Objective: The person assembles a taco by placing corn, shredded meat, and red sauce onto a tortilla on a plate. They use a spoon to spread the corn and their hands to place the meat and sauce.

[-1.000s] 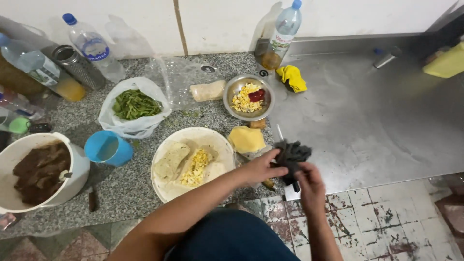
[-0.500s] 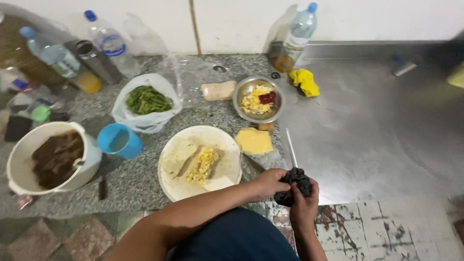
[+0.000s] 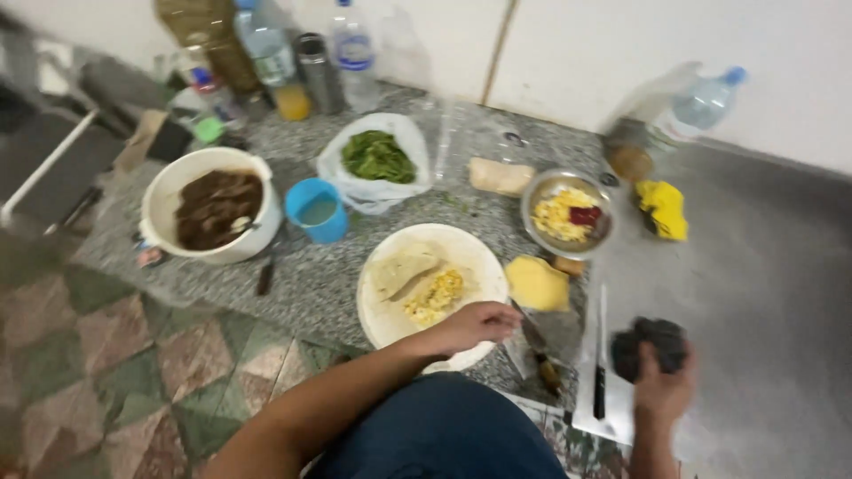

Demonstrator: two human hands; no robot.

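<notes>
right hand [image 3: 661,377] closed around dark crumpled wad [image 3: 650,344] above tabletop [image 3: 763,266]; left hand [image 3: 475,324] loosely curled, empty, at white plate [image 3: 390,315] rim; flatbread unrolled.

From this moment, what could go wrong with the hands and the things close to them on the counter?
1. A knife lies just beside the right hand, which holds a dark crumpled object; the hand might brush the blade.
2. The left hand rests at the edge of the white plate near the counter's front; a push might tip the food off.
</notes>
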